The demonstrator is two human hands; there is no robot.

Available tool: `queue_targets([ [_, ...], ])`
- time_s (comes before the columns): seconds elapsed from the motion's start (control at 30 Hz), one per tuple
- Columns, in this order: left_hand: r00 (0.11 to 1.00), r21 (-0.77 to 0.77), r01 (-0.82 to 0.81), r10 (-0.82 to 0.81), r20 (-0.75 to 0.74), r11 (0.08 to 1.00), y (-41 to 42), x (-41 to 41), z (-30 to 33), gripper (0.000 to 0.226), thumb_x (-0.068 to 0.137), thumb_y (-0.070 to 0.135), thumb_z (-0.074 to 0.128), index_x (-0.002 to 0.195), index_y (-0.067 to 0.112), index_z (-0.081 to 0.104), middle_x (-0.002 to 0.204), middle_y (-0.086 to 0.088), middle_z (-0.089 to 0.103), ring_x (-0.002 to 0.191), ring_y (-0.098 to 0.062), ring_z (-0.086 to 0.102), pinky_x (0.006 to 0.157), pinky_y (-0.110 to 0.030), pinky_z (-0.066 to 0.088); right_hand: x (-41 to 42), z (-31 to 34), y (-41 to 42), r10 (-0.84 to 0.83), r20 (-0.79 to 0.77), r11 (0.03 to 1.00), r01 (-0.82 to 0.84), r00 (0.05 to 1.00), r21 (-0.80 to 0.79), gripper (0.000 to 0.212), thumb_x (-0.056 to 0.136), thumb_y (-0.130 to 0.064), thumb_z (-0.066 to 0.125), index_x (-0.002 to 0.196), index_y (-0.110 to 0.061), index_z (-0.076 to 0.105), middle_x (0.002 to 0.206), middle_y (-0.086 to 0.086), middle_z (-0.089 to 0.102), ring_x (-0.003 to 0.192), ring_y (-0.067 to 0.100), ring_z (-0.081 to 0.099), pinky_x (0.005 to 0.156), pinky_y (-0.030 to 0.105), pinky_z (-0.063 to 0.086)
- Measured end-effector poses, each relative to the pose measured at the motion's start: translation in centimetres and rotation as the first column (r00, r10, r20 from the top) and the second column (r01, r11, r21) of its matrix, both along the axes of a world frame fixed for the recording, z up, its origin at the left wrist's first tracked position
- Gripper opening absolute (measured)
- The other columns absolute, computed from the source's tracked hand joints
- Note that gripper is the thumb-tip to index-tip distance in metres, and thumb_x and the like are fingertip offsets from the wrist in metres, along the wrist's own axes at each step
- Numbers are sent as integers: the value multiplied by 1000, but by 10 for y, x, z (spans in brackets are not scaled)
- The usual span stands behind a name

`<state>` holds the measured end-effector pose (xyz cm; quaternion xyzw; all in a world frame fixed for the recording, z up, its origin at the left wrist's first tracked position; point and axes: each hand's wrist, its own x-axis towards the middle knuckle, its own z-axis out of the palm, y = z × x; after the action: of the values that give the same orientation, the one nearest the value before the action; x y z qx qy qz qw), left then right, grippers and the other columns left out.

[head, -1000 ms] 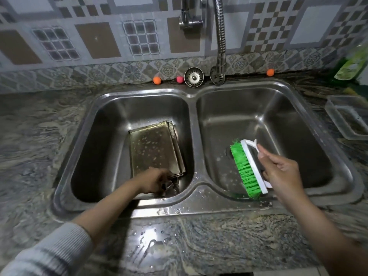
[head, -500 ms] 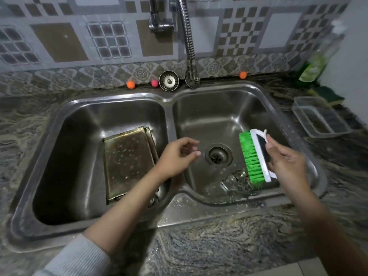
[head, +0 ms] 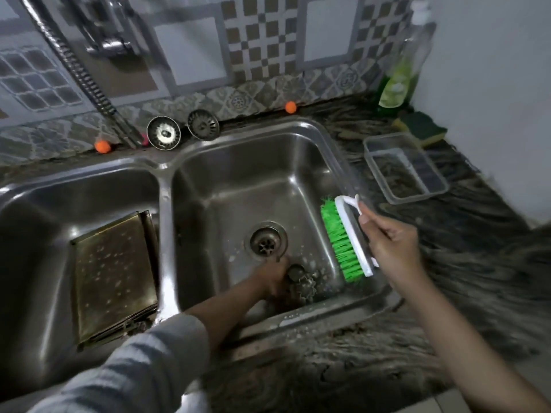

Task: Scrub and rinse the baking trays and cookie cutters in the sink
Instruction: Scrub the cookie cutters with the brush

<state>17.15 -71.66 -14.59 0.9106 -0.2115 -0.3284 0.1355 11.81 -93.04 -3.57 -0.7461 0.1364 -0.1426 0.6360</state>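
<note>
Stacked metal baking trays (head: pixel 113 275), wet and speckled with suds, lie flat in the left basin of the double steel sink (head: pixel 166 234). Small metal cookie cutters (head: pixel 302 283) sit on the floor of the right basin, just in front of the drain (head: pixel 266 240). My left hand (head: pixel 271 278) reaches down into that basin and is at the cutters. Blur hides whether its fingers hold one. My right hand (head: pixel 390 248) grips the white handle of a green-bristled scrub brush (head: pixel 346 239) over the basin's right side, bristles facing left.
A flexible tap hose (head: pixel 77 70) hangs at the back left. Two sink strainers (head: pixel 163 133) lean against the back wall. A soap bottle (head: pixel 399 81), a sponge (head: pixel 420 128) and a clear plastic container (head: pixel 405 171) stand on the counter to the right.
My left hand has left the trays, crossed the divider and dropped to the cutters in the right basin. The brush has stayed in my right hand. The view has swung right.
</note>
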Motion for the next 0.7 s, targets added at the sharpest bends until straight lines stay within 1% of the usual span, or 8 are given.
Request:
queue_targets([
  [0.07,1000,73,-13,11,23,997,-6,0,-9,79,76,28,72,138,6,29,138,-22,37,123,-37,44,96,-36,40,5,-1,-8,33,17,999,-33,999,10,30,90,-9,60,113,-28,61,106,-15,66,92,-11,58,81,7,44],
  [0.2,994,98,-97,92,58,990,-7,0,-15,70,74,28,72,130,11,34,135,-12,43,120,-33,47,91,-39,44,13,-4,-22,98,22,995,-98,995,-22,32,90,-12,61,110,-36,62,93,-31,65,93,2,55,78,16,42],
  [0.3,982,30,-182,180,62,983,3,3,-12,73,71,27,74,131,11,34,126,-12,51,113,-32,54,84,-36,45,18,6,-31,98,48,995,-98,994,-7,32,90,-12,61,104,-40,64,100,-19,68,91,-6,59,79,14,46],
  [0.4,946,-107,-286,299,127,952,13,7,3,64,71,28,75,123,11,43,117,-8,59,105,-30,58,80,-33,44,32,27,-49,62,84,998,-62,995,8,29,90,-14,62,110,-35,63,102,-26,65,100,-3,61,88,23,49],
  [0.47,903,-265,-362,407,137,894,14,11,19,59,69,29,78,120,14,53,110,-3,63,96,-24,61,77,-28,46,47,44,-67,3,130,1000,1,991,-31,30,90,-14,62,116,-30,60,108,-21,64,105,1,61,94,28,48],
  [0.57,841,-489,-440,536,69,753,9,15,45,34,74,18,76,107,17,66,102,0,65,88,-15,63,80,-24,51,75,64,-97,-94,168,981,120,981,-149,30,91,-17,60,121,-24,58,116,-8,62,103,-3,58,94,17,44],
  [0.63,810,-577,-466,586,28,671,6,16,57,22,81,19,72,102,23,68,103,5,67,93,-9,63,83,-28,53,94,68,-114,-149,104,962,168,983,-215,32,90,-24,60,122,-21,61,118,-5,62,99,-3,60,93,18,45],
  [0.7,780,-634,-495,626,-23,594,2,12,69,16,85,23,69,101,23,69,102,9,67,93,-7,64,76,-26,55,109,62,-127,-154,-10,926,141,988,-349,34,91,-29,59,123,-20,62,125,2,62,109,10,59,95,21,41],
])
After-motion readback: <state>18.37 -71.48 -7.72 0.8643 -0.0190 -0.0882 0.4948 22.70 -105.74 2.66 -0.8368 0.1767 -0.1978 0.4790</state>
